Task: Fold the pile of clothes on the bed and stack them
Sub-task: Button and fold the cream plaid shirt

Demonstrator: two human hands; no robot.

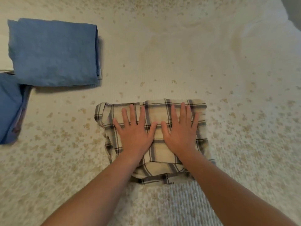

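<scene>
A folded beige plaid garment (157,154) with dark grey checks lies on the bed in front of me, near the middle. My left hand (135,132) lies flat on its left half with fingers spread and straight. Beside it, thumbs almost touching, my right hand (180,131) presses flat on the right half. A folded blue garment (53,53) rests at the upper left. Part of a second blue piece (9,110) shows at the left edge, just below and touching the first.
The bed (228,95) is covered by a cream quilt with small tan flecks. It bulges slightly at the upper right. Bare quilt stretches between the plaid garment and the blue pieces, and to the right.
</scene>
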